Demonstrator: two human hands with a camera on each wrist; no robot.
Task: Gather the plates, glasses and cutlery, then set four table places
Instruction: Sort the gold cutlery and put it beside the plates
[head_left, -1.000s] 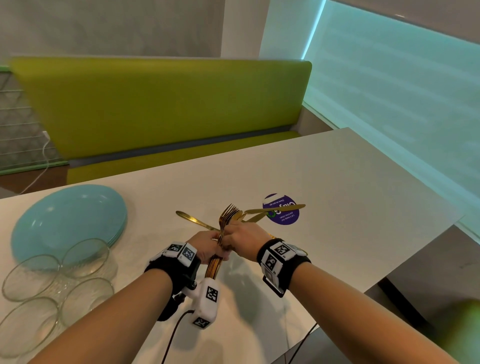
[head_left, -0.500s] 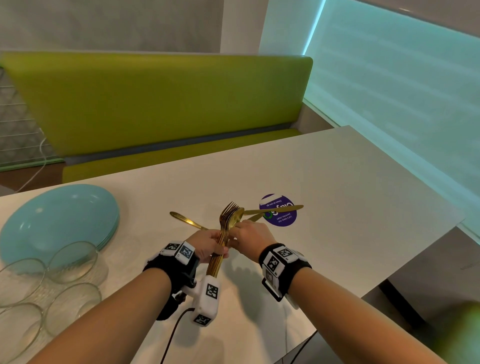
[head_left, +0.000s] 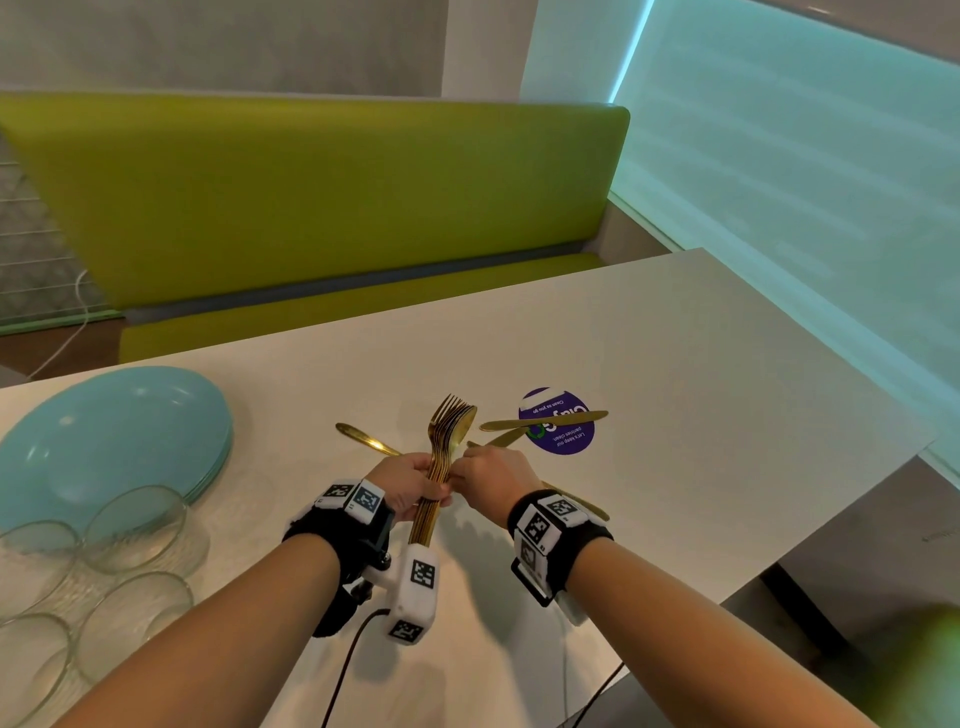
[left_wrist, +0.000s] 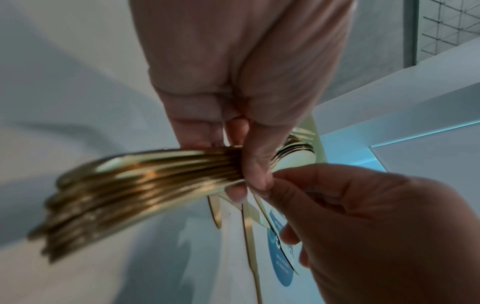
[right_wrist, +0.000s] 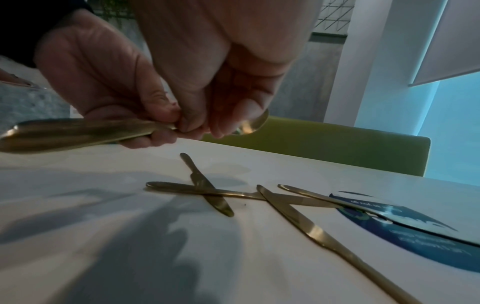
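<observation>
- My left hand (head_left: 410, 480) is clenched round a bundle of gold forks and spoons (head_left: 441, 457), held upright above the bench (head_left: 675, 364).
- My right hand (head_left: 496, 475) pinches one piece at the bundle's right side.
- Four gold knives (right_wrist: 298, 218) lie loose on the bench beneath my hands, some crossing; one rests on the purple sticker (head_left: 563, 436).
- The stacked blue plates (head_left: 104, 441) sit at far left, with four glasses (head_left: 135, 525) just in front of them.
</observation>
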